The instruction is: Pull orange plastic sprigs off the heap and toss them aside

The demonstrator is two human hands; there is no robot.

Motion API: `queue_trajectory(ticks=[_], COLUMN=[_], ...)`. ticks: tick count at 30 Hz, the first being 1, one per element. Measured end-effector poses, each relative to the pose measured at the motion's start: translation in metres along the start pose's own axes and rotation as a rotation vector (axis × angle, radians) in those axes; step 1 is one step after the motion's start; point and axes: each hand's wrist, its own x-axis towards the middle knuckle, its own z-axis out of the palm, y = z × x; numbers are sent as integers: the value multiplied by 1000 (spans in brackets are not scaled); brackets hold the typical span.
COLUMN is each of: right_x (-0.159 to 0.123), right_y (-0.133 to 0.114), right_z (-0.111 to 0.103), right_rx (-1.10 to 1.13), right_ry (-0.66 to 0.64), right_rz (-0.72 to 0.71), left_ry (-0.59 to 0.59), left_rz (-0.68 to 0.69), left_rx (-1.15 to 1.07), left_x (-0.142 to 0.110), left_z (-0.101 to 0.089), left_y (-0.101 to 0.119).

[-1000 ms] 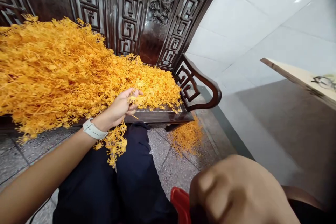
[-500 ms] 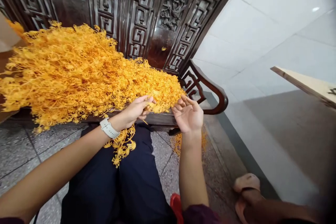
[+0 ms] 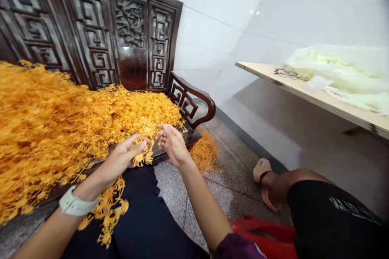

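Note:
My left hand (image 3: 126, 156), with a pale watch (image 3: 77, 202) at the wrist, is closed on an orange-yellow plastic flower sprig (image 3: 142, 158). Its branching stems and small spidery heads stick out by the fingertips, and more strands (image 3: 111, 210) hang below over my dark trousers. Just right of the sprig is my right hand (image 3: 170, 142), index finger stretched out and the others loosely bent, apparently empty. Behind both hands a big heap of the same sprigs (image 3: 82, 125) covers the seat of a dark carved wooden bench (image 3: 133, 66).
The bench's curved armrest (image 3: 208, 107) stands beyond my right hand. Loose orange bits (image 3: 205, 151) lie on the floor below it. At right are a wooden board (image 3: 261, 72) with glasses and pale wrapped material, a co-worker's leg (image 3: 299, 182) and a red plastic stool (image 3: 264, 230).
The view has swung right, bringing in more of the board and the co-worker's leg. Both hands have come closer together, the left still on the sprig.

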Motion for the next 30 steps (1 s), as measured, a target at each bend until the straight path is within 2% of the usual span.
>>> queue_trajectory(ticks=[4, 7, 9, 11, 13, 15, 20, 23, 26, 30], right_x=[-3, -10, -14, -18, -23, -28, -37, -41, -46, -57], right_y=[-6, -5, -7, -14, -23, -33, -49, -52, -56, -80], right_z=[-9, -15, -21, -28, -37, -47, -65, -62, -47, -34], right_rx=[-71, -60, 6, 50, -5, -128, -242, -277, -278, -177], right_ry=[40, 38, 85, 193, 298, 350, 435, 517, 574, 464], right_rz=[9, 1, -66, -169, -291, -401, -510, -592, -713, -910], left_ry=[-85, -129, -188, -233, -223, -186, -159, -168, -143, -207], left_rz=[122, 164, 165, 172, 193, 230, 307, 322, 332, 334], left_rx=[188, 312, 435, 538, 575, 576, 587, 536, 482, 387], left_x=[0, 0, 2, 5, 7, 9, 6, 0, -7, -21], left_z=[1, 8, 14, 20, 26, 30, 43, 52, 57, 56], left_y=[2, 6, 10, 15, 20, 23, 19, 19, 26, 29])
